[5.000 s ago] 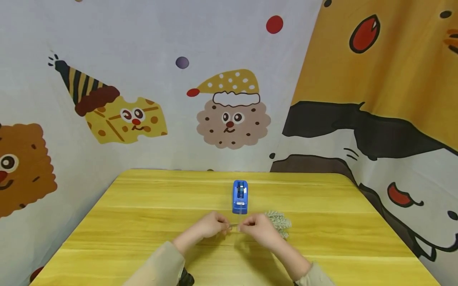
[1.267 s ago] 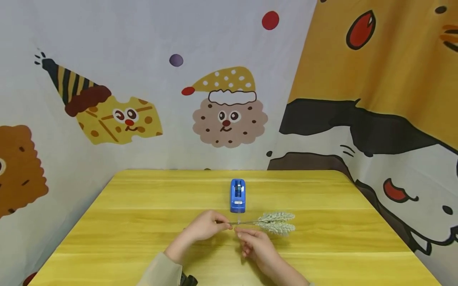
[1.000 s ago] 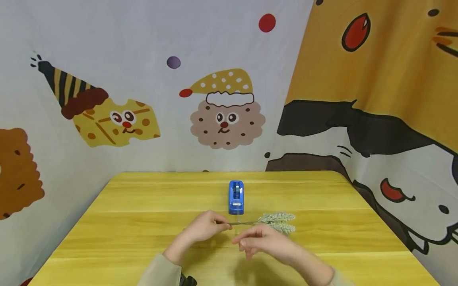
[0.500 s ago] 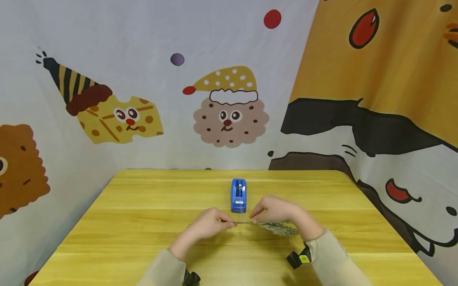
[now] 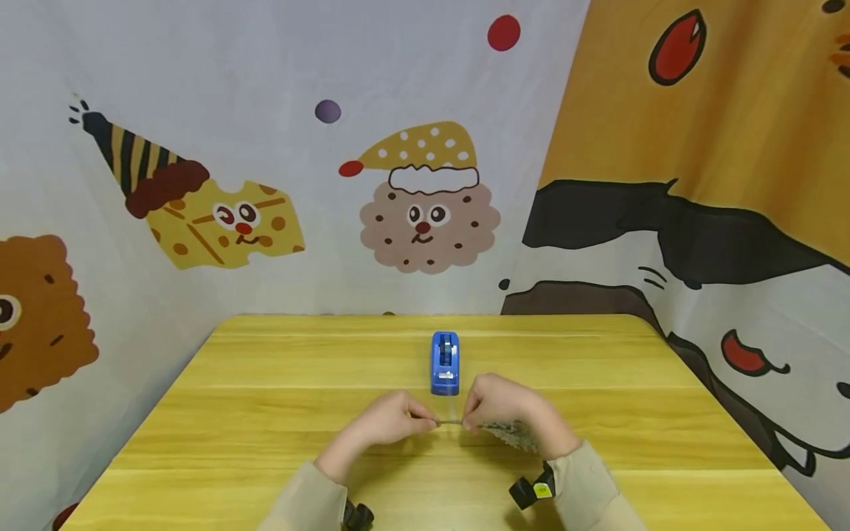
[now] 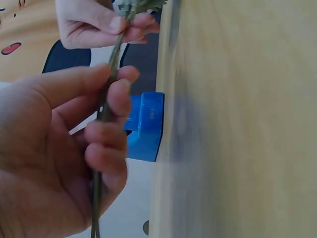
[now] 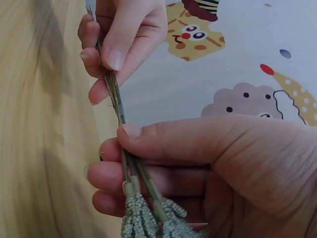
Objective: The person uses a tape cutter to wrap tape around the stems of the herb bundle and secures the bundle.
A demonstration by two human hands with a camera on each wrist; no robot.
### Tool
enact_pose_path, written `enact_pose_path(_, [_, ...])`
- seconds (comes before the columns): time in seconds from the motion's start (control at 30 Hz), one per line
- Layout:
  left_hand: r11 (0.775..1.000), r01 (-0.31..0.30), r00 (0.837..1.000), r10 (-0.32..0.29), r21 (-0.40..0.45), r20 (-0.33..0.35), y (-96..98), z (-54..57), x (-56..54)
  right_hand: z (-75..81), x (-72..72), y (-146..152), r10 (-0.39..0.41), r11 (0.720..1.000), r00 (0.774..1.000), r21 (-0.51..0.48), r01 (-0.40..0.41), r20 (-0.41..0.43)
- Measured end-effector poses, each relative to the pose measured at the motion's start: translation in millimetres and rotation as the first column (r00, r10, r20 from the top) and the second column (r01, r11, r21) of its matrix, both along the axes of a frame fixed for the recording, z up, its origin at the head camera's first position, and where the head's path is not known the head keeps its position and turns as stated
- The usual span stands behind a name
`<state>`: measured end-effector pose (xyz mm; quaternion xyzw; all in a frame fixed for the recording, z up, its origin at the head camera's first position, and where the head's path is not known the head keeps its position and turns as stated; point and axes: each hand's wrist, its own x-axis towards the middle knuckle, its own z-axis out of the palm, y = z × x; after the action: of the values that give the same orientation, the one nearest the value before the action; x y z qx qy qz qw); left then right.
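A small bunch of artificial flower sprigs, with thin stems [image 6: 97, 193] and pale green beaded heads [image 7: 141, 220], lies crosswise between my hands. My left hand [image 5: 390, 419] pinches the stems between thumb and forefinger, and their loose ends run past its palm in the left wrist view. Just below the heads, my right hand [image 5: 508, 405] pinches the same stems; its wrist partly covers the heads [image 5: 511, 435] in the head view. Ahead of the hands stands a blue tape dispenser [image 5: 445, 363]. From its front a clear tape strip [image 5: 453, 408] runs toward the stretch of stem between my fingertips.
The wood-grain table [image 5: 265, 376] reaches back to a wall hanging [image 5: 332, 287] printed with cartoon figures. Black wrist cameras [image 5: 522, 493] hang below both sleeves, close over the tabletop.
A second ago my right hand was off the stems, in front of them. It has since moved over to the stems near the heads and pinches them. The left hand keeps its pinch.
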<state>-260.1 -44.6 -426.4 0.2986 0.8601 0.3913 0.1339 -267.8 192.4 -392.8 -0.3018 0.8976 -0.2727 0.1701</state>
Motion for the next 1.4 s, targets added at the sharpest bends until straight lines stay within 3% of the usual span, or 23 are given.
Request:
enact_pose_path(0.1, [0.998, 0.062, 0.993, -0.062, -0.002, 0.097, -0.8, 2.2, -1.5, -3.5, 0.3, 1, -0.006, 1.0, 1.0, -0.016, 0.006, 0.009])
enact_pose_path(0.23, [0.99, 0.141, 0.947, -0.143, 0.028, 0.288, -1.8, 5.6, -6.1, -6.3, -0.4, 2, -0.002, 0.999, 1.0, -0.041, 0.002, 0.009])
enact_pose_path(0.3, [0.984, 0.176, 0.933, -0.175, 0.025, 0.313, -2.1, 7.3, -9.6, -7.8, -1.6, 3, 0.007, 0.998, 1.0, -0.055, -0.006, 0.017])
enact_pose_path(0.53, [0.975, 0.222, 0.945, -0.217, 0.008, 0.246, -6.0, 11.1, -16.1, -9.4, -2.6, 5, 0.053, 0.994, 0.998, -0.096, -0.051, 0.024])
enact_pose_path(0.63, [0.977, 0.212, 0.946, -0.209, 0.016, 0.246, -7.0, 12.2, -15.7, -8.4, -2.0, 4, 0.05, 0.997, 0.998, -0.062, -0.049, 0.022])
enact_pose_path(0.83, [0.983, 0.179, 0.971, -0.17, -0.043, 0.17, -4.5, 14.5, -14.2, -7.1, -3.7, 0, 0.033, 0.999, 0.998, 0.003, -0.033, 0.053])
enact_pose_path(1.07, [0.988, 0.146, 0.981, -0.137, -0.054, 0.136, 0.3, 15.9, -14.0, -7.0, -8.2, 7, 0.054, 0.998, 0.988, -0.048, -0.048, 0.146])
enact_pose_path(1.4, [0.993, 0.105, 0.991, -0.1, -0.054, 0.084, 1.7, 12.8, -13.8, -7.3, -9.0, 5, 0.024, 0.999, 0.993, -0.042, -0.019, 0.116])
